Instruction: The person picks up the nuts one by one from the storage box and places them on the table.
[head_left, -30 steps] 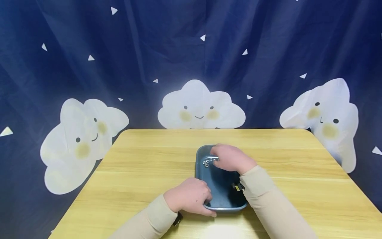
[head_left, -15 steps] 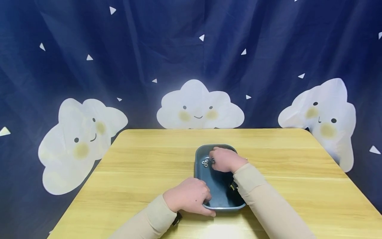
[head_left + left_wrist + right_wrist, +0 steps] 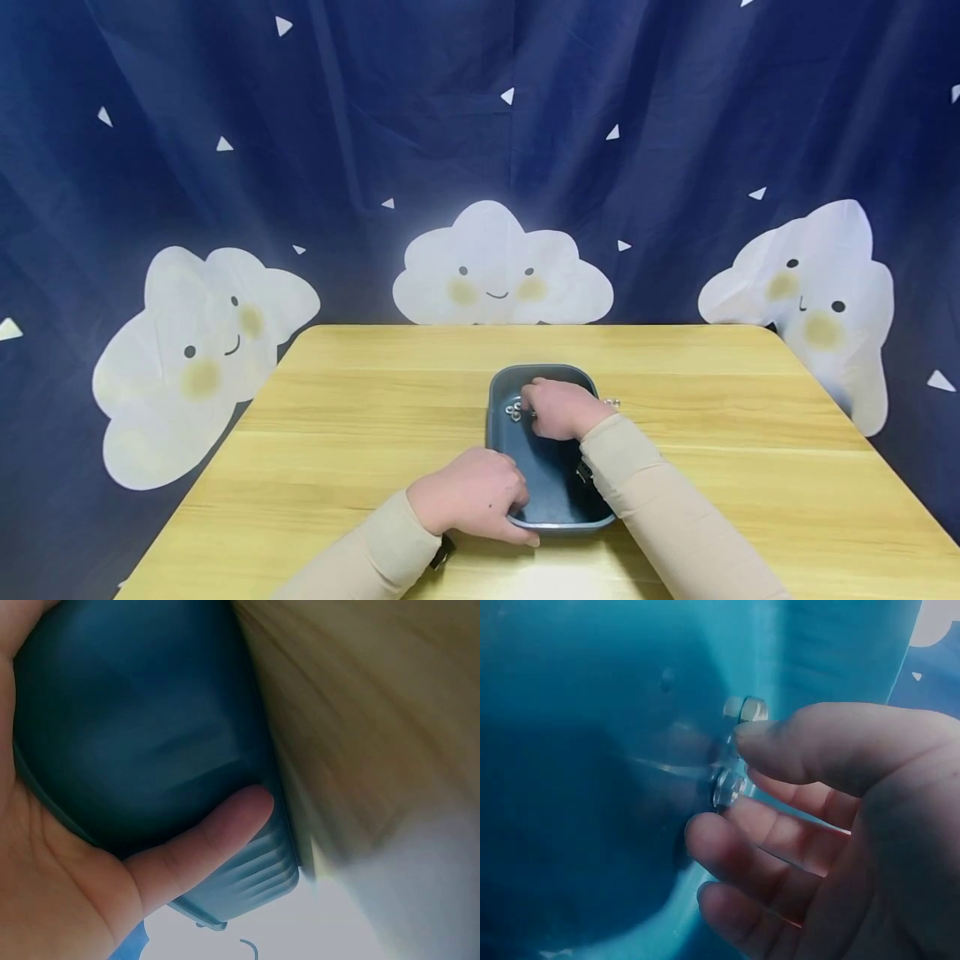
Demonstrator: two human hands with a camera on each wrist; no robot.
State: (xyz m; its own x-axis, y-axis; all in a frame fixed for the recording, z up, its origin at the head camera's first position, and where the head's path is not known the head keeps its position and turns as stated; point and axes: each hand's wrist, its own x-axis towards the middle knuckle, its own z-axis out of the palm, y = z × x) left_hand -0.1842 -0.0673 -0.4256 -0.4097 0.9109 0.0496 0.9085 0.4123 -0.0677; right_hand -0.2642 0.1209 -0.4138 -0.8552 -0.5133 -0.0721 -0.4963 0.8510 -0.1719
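Observation:
A dark blue plastic bin (image 3: 551, 492) stands on the table. My left hand (image 3: 474, 493) grips its near left corner, fingers over the rim and the thumb (image 3: 210, 844) pressed along the outside wall. My right hand (image 3: 562, 408) reaches down inside the far part of the bin. Several small shiny metal nuts (image 3: 515, 413) lie on the bin floor just left of its fingertips. In the right wrist view, the thumb and fingers are loosely bent around one nut (image 3: 729, 787), with a gap between thumb and nut. Another nut (image 3: 754, 709) sits just beyond the thumb tip.
More small shiny pieces (image 3: 612, 403) lie on the wooden table (image 3: 360, 400), just outside the bin's right wall and close to the right wrist. A dark blue curtain (image 3: 360, 125) with white clouds hangs behind the table's far edge.
My right hand has shifted left and lower inside the bin, close to the nuts. Shiny pieces right of the bin have come into view. The left hand keeps its hold on the corner.

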